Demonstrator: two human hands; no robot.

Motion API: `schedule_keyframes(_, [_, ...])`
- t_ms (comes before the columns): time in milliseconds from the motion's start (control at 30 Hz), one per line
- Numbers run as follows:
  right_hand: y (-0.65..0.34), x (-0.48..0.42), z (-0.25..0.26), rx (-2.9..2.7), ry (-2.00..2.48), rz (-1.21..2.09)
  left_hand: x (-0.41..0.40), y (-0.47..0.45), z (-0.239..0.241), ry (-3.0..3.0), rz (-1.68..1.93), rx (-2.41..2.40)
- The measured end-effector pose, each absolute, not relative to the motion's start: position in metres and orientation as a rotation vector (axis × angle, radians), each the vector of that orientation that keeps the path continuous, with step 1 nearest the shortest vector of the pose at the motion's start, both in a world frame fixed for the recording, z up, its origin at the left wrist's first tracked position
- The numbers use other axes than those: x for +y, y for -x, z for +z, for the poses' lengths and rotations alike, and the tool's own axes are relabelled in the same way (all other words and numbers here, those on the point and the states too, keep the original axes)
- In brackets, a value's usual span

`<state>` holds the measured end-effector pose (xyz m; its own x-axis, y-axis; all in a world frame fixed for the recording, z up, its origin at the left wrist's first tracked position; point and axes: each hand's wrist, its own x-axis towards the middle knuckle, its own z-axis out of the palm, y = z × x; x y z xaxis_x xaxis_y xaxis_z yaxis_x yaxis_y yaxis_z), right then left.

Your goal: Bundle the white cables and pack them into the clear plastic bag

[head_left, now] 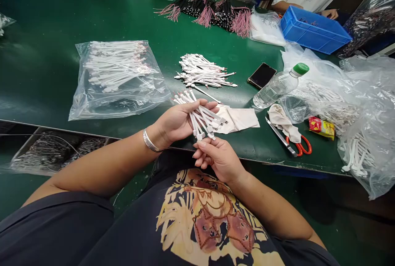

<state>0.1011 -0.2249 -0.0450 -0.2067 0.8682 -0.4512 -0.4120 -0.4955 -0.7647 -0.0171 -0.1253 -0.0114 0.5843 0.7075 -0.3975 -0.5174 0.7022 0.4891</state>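
Note:
My left hand [177,122] is closed round a bundle of short white cables [200,116], held over the front edge of the green table [46,68]. My right hand [217,157] sits just below the bundle, fingers curled, fingertips touching the cable ends. A loose pile of white cables [203,72] lies on the table beyond my hands. A clear bag of white cables [115,77] lies to the left.
A phone [261,75], a water bottle [279,86], a cloth [239,119], red-handled scissors [294,142] and plastic bags [364,118] sit at right. A blue bin [313,29], pink-black cables [212,11] and another person's hand [329,13] lie farther back.

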Motion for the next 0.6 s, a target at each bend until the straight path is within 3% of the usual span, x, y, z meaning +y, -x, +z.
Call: schedule_keyframes(600, [-0.106, -0.23, -0.042, -0.723, 1.209, 1.816, -0.105, 0.025, -0.017, -0.375, 0.842, 0.642])
